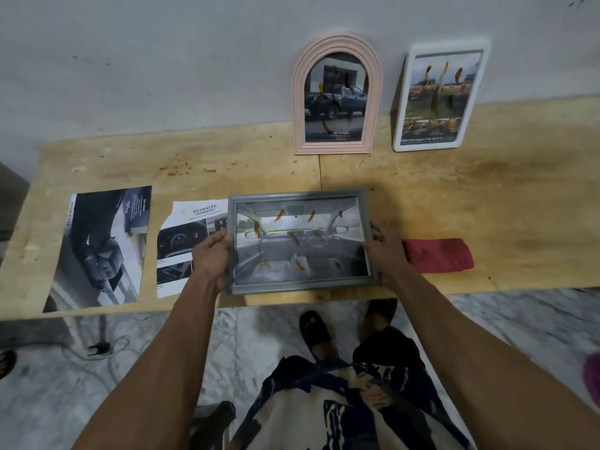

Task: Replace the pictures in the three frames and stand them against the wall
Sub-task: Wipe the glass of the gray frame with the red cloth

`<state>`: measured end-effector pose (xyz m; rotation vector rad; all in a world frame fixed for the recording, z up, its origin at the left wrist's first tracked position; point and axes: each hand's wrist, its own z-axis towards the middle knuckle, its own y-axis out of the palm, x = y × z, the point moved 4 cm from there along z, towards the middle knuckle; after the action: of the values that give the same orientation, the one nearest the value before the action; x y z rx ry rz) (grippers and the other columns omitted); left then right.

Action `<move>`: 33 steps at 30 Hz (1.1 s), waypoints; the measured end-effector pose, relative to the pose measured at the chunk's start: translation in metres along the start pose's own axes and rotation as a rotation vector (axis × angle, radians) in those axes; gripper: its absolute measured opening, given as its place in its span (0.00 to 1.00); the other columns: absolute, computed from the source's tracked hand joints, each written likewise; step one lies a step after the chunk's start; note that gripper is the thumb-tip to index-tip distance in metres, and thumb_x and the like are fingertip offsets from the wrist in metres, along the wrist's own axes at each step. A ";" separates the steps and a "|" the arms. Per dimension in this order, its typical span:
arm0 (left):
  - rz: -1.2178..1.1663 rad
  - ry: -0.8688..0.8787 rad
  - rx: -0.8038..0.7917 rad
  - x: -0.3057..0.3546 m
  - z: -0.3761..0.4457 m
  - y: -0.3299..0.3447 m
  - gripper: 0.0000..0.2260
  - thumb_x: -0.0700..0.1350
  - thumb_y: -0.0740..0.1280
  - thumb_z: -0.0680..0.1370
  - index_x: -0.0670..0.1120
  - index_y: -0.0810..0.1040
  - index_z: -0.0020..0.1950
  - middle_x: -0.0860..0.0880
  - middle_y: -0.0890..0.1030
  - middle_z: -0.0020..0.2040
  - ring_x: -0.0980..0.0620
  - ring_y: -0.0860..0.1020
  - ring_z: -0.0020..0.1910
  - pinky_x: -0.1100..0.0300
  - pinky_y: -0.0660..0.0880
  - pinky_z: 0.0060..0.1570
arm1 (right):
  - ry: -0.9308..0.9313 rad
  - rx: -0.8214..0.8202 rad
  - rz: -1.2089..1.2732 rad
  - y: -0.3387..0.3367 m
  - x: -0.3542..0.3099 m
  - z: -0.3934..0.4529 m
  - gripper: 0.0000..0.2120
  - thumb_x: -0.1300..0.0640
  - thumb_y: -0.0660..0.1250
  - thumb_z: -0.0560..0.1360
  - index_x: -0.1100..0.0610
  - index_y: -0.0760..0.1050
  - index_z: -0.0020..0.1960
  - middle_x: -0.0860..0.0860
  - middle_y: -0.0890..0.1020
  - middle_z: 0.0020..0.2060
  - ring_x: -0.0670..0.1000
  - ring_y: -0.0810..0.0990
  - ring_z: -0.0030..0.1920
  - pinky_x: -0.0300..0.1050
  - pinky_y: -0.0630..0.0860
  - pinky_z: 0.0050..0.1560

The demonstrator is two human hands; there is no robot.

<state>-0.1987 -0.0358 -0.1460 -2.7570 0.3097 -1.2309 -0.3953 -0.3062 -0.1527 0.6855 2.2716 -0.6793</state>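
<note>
Grey plastic or painted wood, hard to say which in this dim light, is forming the rectangular frame (300, 241) that the person is holding by its two short sides over the near edge of the pale plywood bench (487, 196). The left hand (212, 253) is closing its grip on the frame's left edge, thumb over the front and fingers wrapping behind; the right hand (381, 251) is pinching the right edge the same way. The frame is lying landscape and tilting slightly up toward the camera, showing a picture of a car's interior behind glass speckled with orange marks.

At the back of the bench, a pink arched frame (337, 95) is leaning upright against the wall (162, 60), showing a dark pickup truck. Just to its right, well apart from the grey one, a white rectangular frame (438, 95) is leaning against the same wall with a yellow-toned car picture inside.

Two loose printed sheets are lying flat on the bench to the left: a large dark car page (100, 248) near the left end, and a white brochure page (185, 245) partly tucking under the left hand and the grey frame. A folded red cloth (438, 254) is resting on the bench just beside the right hand.
</note>
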 end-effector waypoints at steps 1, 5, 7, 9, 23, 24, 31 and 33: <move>0.022 -0.002 -0.011 -0.004 0.002 0.003 0.13 0.36 0.65 0.81 0.39 0.78 0.65 0.43 0.81 0.52 0.49 0.77 0.42 0.51 0.78 0.56 | -0.009 0.011 -0.032 -0.003 0.006 0.006 0.25 0.65 0.62 0.73 0.47 0.71 0.68 0.52 0.81 0.54 0.54 0.81 0.52 0.58 0.81 0.53; 0.118 -0.019 -0.059 -0.016 0.005 0.019 0.16 0.34 0.63 0.81 0.43 0.78 0.68 0.43 0.82 0.58 0.48 0.82 0.49 0.50 0.79 0.57 | -0.034 0.028 -0.155 -0.011 0.012 0.014 0.31 0.65 0.58 0.71 0.47 0.67 0.71 0.52 0.81 0.54 0.52 0.81 0.48 0.53 0.81 0.48; 0.190 -0.008 -0.068 -0.017 0.007 0.023 0.17 0.33 0.62 0.81 0.43 0.78 0.68 0.42 0.82 0.59 0.47 0.81 0.50 0.46 0.77 0.60 | -0.051 0.033 -0.228 -0.011 0.009 0.009 0.30 0.67 0.57 0.72 0.49 0.65 0.72 0.54 0.80 0.52 0.54 0.79 0.48 0.51 0.78 0.46; 0.272 0.011 -0.083 -0.016 0.005 0.027 0.16 0.33 0.61 0.81 0.44 0.81 0.64 0.41 0.83 0.56 0.45 0.80 0.48 0.46 0.78 0.60 | -0.077 0.074 -0.300 -0.009 0.008 0.007 0.31 0.66 0.58 0.72 0.52 0.61 0.74 0.54 0.77 0.52 0.58 0.78 0.49 0.50 0.74 0.46; 0.609 0.087 -0.011 -0.016 0.003 0.040 0.21 0.34 0.60 0.81 0.40 0.68 0.75 0.41 0.75 0.70 0.40 0.74 0.66 0.52 0.71 0.65 | -0.024 0.477 -0.589 -0.032 -0.016 0.004 0.16 0.54 0.62 0.76 0.60 0.71 0.61 0.60 0.71 0.62 0.64 0.71 0.61 0.58 0.70 0.57; 0.628 0.100 -0.003 -0.015 0.000 0.041 0.20 0.34 0.59 0.81 0.39 0.69 0.74 0.40 0.74 0.69 0.39 0.73 0.66 0.53 0.70 0.64 | 0.052 0.518 -0.576 -0.043 -0.014 0.003 0.20 0.52 0.61 0.77 0.61 0.69 0.66 0.62 0.68 0.66 0.65 0.67 0.65 0.61 0.66 0.62; 0.671 0.113 0.011 -0.018 0.005 0.043 0.19 0.33 0.61 0.80 0.38 0.71 0.72 0.40 0.76 0.67 0.40 0.75 0.60 0.56 0.71 0.59 | 0.373 0.658 -0.316 -0.059 0.013 0.025 0.29 0.56 0.64 0.74 0.58 0.60 0.73 0.60 0.55 0.75 0.69 0.57 0.71 0.60 0.60 0.70; 0.668 0.110 0.010 -0.019 0.007 0.043 0.19 0.33 0.61 0.80 0.40 0.72 0.72 0.41 0.77 0.65 0.40 0.76 0.60 0.53 0.73 0.62 | 0.408 0.759 -0.296 -0.057 0.008 0.026 0.23 0.62 0.63 0.75 0.58 0.65 0.69 0.59 0.58 0.73 0.68 0.58 0.69 0.56 0.60 0.70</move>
<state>-0.2118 -0.0733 -0.1720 -2.2585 1.1123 -1.1685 -0.4248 -0.3619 -0.1592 0.8955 2.4859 -1.7278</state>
